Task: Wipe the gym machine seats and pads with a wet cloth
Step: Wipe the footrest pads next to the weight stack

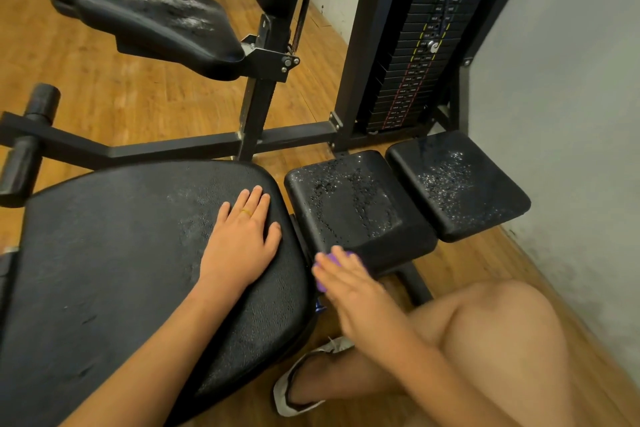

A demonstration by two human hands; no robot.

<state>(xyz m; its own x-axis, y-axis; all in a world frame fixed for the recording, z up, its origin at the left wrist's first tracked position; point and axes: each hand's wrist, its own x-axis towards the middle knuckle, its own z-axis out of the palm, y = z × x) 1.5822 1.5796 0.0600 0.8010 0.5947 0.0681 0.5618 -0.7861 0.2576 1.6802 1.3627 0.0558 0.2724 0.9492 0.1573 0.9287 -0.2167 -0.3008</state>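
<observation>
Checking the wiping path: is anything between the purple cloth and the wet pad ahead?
Nothing visible. The purple cloth under the right hand sits at the near edge of the pad; only droplets lie on it.

Small labels on the weight stack (415,80) are too blurred to read.

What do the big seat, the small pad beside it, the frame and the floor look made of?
Big seat: black vinyl or leatherette, pebbled grain, dull sheen. Small pad: likely the same cover, beaded with water drops. Frame: square steel tube, matte black paint, probably. Floor: wood-look planks, grain visible; real wood or laminate unclear.
</observation>
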